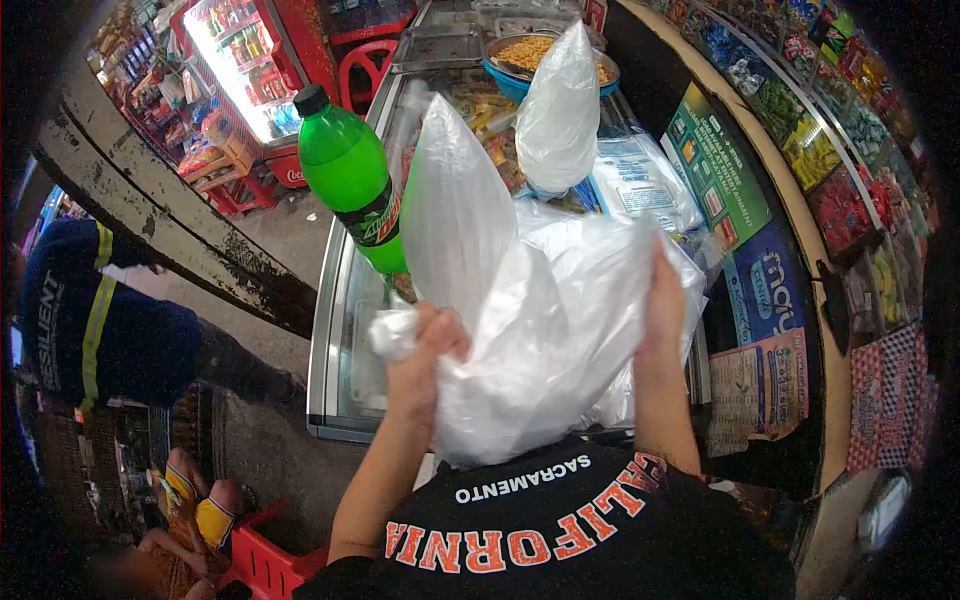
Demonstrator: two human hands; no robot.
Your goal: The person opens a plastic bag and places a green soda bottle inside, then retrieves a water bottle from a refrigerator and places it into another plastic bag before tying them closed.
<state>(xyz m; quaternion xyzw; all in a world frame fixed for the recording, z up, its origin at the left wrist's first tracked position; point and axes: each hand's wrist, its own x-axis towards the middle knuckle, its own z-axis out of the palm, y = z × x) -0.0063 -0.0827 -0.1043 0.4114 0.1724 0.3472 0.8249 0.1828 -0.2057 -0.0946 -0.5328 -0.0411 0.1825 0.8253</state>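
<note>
A large translucent white plastic bag (540,350) is stretched in front of my chest between both hands. My left hand (436,335) is closed round a bunched part of it, with a crumpled end sticking out beside the fist. On the other side my right hand (666,310), slightly blurred, grips the bag's edge with its fingers pointing up. A pointed, cone-shaped plastic bundle (455,195) rises just behind the bag. Close to it stands a green soda bottle (345,170) with a black cap. A second white cone-shaped plastic bundle (560,115) stands farther back.
The glass-topped counter (345,330) also bears a blue bowl (510,82) of yellowish snacks and flat plastic packs (640,180). Hanging goods (790,130) line the right side. Left are a lit drinks fridge (240,65), a person in dark clothing (140,330) and a red stool (265,560).
</note>
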